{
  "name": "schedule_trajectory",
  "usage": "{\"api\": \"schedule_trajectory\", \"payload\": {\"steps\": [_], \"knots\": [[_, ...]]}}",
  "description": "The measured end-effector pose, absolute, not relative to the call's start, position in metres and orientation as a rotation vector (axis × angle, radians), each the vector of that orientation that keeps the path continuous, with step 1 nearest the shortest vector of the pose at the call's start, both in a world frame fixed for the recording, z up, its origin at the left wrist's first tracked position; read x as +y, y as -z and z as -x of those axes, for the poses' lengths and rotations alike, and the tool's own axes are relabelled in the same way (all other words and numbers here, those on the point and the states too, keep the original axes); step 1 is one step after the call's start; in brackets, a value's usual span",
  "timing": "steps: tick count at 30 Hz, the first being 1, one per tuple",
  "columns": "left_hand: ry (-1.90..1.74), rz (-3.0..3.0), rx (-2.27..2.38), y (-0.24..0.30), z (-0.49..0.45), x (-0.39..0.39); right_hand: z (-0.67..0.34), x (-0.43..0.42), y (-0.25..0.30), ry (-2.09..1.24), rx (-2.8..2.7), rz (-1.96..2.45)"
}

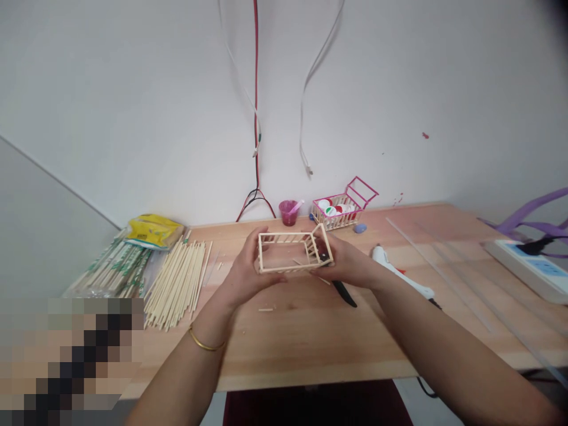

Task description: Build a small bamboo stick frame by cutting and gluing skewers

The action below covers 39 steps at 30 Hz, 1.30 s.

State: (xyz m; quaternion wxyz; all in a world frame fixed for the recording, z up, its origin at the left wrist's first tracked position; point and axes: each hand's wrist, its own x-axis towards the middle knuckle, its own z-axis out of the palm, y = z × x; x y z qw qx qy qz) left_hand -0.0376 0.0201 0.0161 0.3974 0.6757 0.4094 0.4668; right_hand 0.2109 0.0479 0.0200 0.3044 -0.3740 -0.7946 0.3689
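Note:
Between my two hands, above the table, is a small frame of thin wooden sticks (284,270), shaped like an open box with a raised, slanting piece at its right end. My left hand (249,260) grips its left end, thumb and fingers closed round the corner. At the right end my right hand (344,259) holds it beside the slanting piece, its fingers partly hidden behind the sticks. Below my right hand lies a black curved tool (345,294), partly covered. A short cut stick (265,309) rests on the wood in front.
Loose wooden sticks (177,284), wrapped bundles (110,263) and a yellow packet (155,231) lie left. A pink cup (289,214) and pink-trimmed stick basket (339,212) stand behind. A white glue gun (402,275), clear glue sticks (439,272) and power strip (528,269) lie right.

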Motion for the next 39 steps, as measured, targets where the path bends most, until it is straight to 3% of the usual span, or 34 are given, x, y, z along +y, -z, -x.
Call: {"api": "schedule_trajectory", "payload": {"steps": [11, 16, 24, 30, 36, 39], "knots": [[-1.345, -1.708, 1.094, -0.021, 0.035, 0.02, -0.216, 0.05, -0.025, -0.794, -2.171, 1.046], [-1.571, -1.611, 1.149, -0.019, 0.036, 0.026, -0.215, 0.052, -0.018, -0.424, -2.449, 1.361], [-1.463, -1.635, 1.141, -0.016, 0.034, 0.023, -0.186, 0.037, -0.005, -0.08, -2.611, 1.604], [-1.396, -1.567, 1.013, -0.02, 0.035, 0.022, -0.189, 0.044, -0.006, -0.454, -2.249, 1.507], [-1.326, -1.47, 0.847, -0.02, 0.035, 0.02, -0.202, 0.052, -0.016, -1.429, -1.445, 1.007], [-1.285, -1.444, 0.788, -0.018, 0.035, 0.019, -0.202, 0.05, -0.018, -1.67, -1.319, 0.839]]}}
